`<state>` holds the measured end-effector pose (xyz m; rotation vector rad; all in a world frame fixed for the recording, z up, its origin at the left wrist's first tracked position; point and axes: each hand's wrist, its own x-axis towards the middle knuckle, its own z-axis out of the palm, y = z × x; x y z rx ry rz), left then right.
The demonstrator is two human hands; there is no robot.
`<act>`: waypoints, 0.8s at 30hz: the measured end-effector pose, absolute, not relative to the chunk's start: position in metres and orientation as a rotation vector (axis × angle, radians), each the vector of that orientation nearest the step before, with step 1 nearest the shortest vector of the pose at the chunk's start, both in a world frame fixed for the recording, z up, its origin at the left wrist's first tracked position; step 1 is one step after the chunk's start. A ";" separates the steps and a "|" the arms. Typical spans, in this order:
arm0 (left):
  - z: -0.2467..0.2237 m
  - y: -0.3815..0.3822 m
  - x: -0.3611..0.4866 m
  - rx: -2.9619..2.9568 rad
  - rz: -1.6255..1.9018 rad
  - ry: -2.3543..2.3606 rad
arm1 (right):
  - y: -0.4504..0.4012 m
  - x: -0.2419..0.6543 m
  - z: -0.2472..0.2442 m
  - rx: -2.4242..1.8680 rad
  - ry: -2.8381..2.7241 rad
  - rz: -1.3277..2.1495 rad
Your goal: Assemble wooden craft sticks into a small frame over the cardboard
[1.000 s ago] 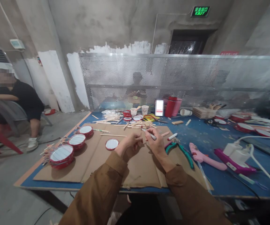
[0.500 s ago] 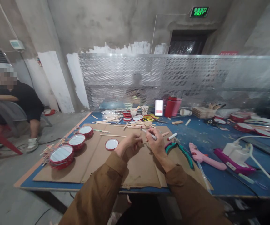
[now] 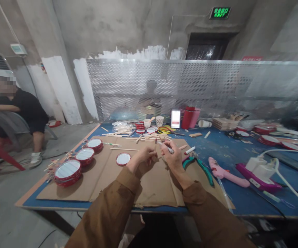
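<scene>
Over the far half of the cardboard sheet, I pinch a small red-tipped stick in my left hand and grip a marker in my right hand. The step looks like colouring the stick's end; the next move, I judge, calls for steady fingers. The stick points up and away from me; the marker's long axis slants, its writing end forward and leftward, just beside the stick.

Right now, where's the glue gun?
The glue gun lies at the head view's right, on the blue table, between teal pliers and a purple power strip.
</scene>
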<state>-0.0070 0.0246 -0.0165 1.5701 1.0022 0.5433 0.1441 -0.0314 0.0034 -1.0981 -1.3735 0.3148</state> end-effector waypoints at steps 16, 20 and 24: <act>-0.010 0.022 -0.009 1.579 0.507 1.028 | -0.032 0.143 0.006 -1.092 -1.396 0.285; -0.009 0.022 -0.008 1.600 0.499 1.056 | -0.031 0.145 0.004 -1.122 -1.427 0.275; -0.010 0.022 -0.007 1.597 0.509 1.075 | -0.030 0.146 0.002 -1.128 -1.419 0.276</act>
